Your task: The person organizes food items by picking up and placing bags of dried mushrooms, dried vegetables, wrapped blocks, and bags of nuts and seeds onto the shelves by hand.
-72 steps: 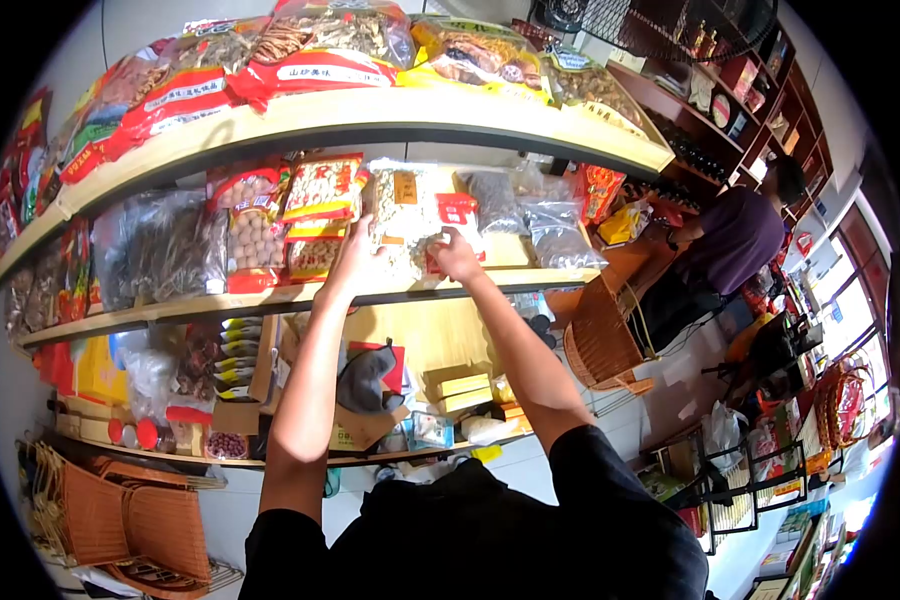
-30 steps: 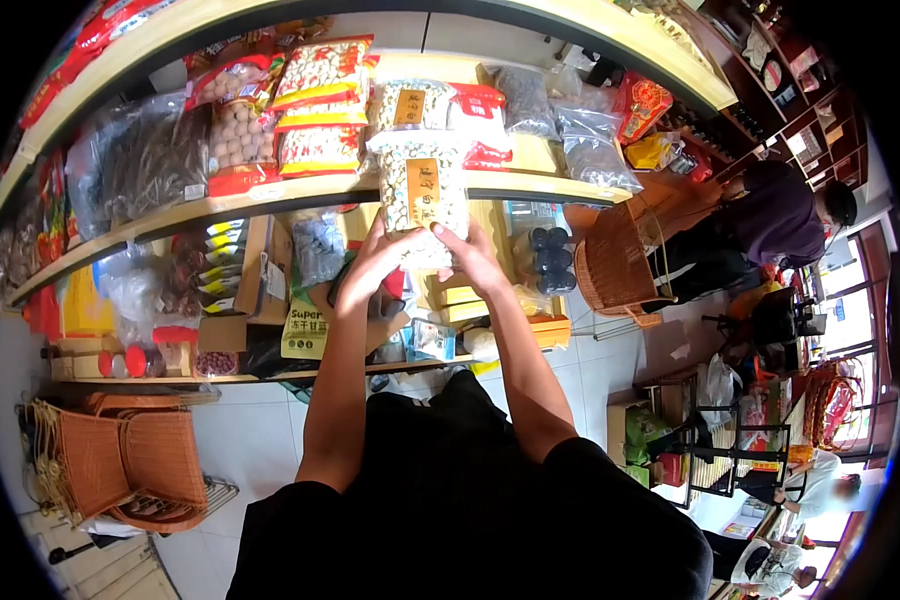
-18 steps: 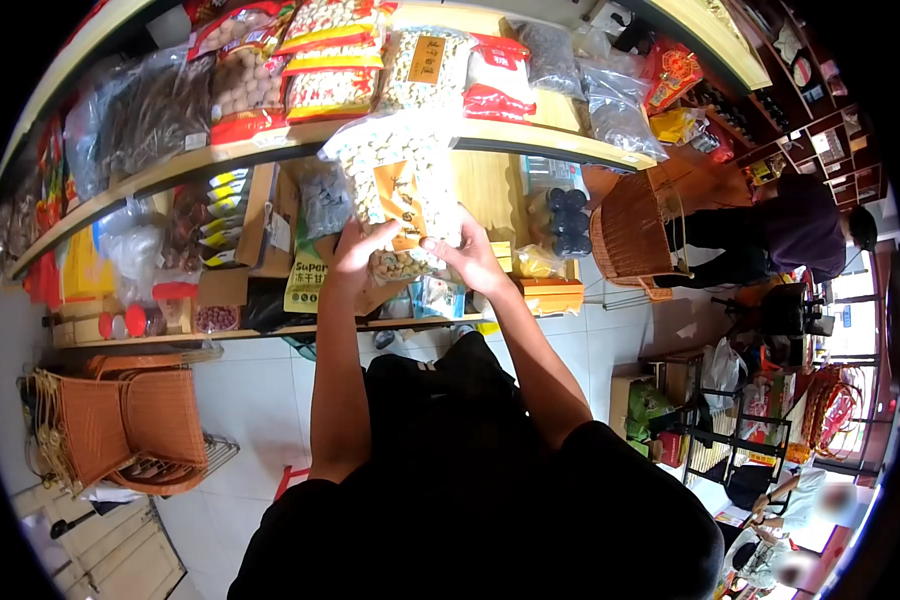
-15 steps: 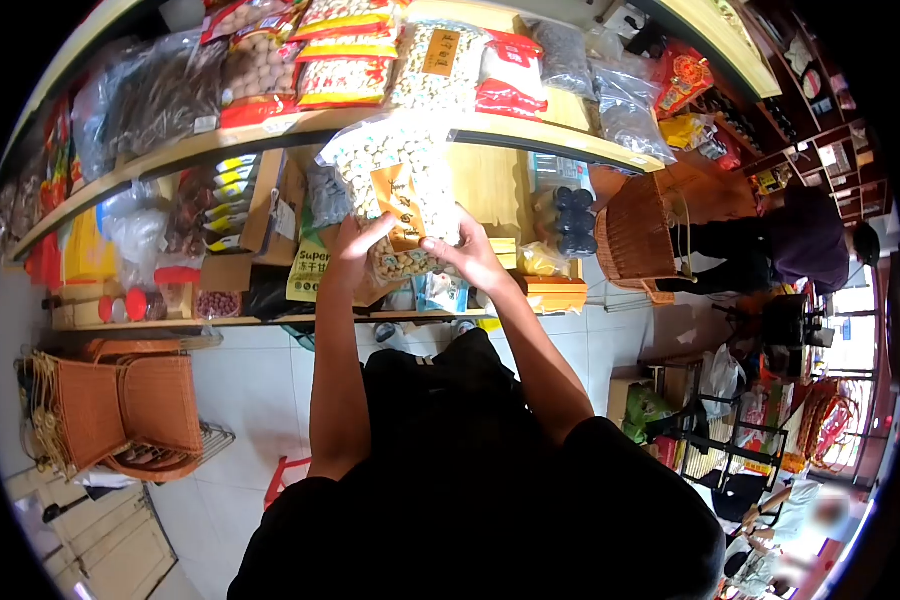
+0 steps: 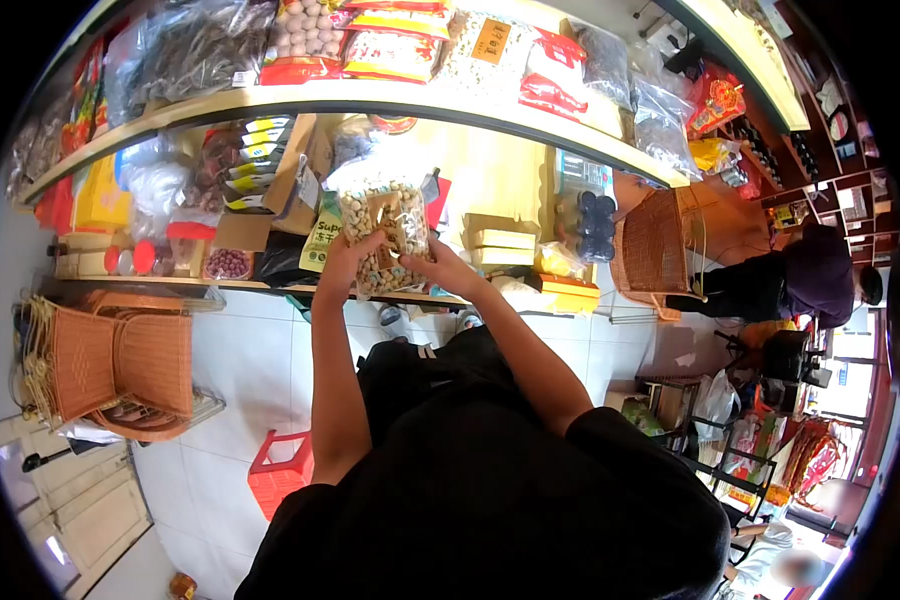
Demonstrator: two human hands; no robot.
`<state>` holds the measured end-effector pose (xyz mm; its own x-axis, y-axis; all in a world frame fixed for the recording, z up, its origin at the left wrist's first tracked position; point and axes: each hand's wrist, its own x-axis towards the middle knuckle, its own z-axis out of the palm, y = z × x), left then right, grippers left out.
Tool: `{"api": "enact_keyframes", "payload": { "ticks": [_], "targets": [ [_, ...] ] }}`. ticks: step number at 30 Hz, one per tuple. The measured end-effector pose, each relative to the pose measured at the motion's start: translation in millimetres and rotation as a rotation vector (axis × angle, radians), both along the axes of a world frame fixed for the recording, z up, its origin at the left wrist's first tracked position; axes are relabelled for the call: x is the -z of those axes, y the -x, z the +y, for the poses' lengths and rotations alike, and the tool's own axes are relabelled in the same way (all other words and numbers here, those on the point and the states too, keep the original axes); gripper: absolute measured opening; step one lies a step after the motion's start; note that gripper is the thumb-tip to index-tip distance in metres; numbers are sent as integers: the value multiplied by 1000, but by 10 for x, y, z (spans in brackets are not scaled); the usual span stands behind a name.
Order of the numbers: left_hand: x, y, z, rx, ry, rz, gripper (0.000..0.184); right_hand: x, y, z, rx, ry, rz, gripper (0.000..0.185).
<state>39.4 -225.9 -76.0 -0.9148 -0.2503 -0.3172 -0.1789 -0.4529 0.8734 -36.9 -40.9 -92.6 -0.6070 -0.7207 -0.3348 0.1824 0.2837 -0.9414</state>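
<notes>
Head cam, looking down past my black shirt: I've got a clear plastic bag [image 5: 400, 228] of pale, nut-like bits gripped in both hands. My left hand [image 5: 346, 266] has the lower left side, thumb laid across the front by the brown label [image 5: 380, 212], fingers mostly tucked out of sight behind. My right hand [image 5: 444, 272] is closed on the lower right side, thumb on the front too, rest of the fingers around the back, so can't really tell how they're curled. The bag's up in front of the lower shelf [image 5: 482, 175], top end tipped away from me, with glare washing out its upper edge.

Just left of it is a green pouch [image 5: 322, 238] with "Super" on it, then an open cardboard box [image 5: 296, 185]. Over to the right there's some yellow boxes [image 5: 503, 247] and a pack of dark bottles [image 5: 590, 228]. On the upper shelf [image 5: 370, 98] lies a similar bag with an orange label [image 5: 492, 40], right beside a red and white packet [image 5: 553, 72]. Off right, someone in a purple top [image 5: 818, 275] is near a wicker chair [image 5: 645, 245].
</notes>
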Motion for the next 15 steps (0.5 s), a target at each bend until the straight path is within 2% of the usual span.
{"api": "enact_keyframes", "payload": {
  "ticks": [5,7,12,15],
  "targets": [
    [430,-58,111,100,7,-31,38,391,-97,195,-40,-121,-92,62],
    [590,-61,187,97,26,-22,39,533,-107,254,-25,-122,-276,58],
    [956,-25,286,113,117,-211,48,678,-210,354,86,-125,-494,47],
    [1137,50,330,182,136,-290,51,905,-179,404,109,-184,-544,54]
  ]
}}
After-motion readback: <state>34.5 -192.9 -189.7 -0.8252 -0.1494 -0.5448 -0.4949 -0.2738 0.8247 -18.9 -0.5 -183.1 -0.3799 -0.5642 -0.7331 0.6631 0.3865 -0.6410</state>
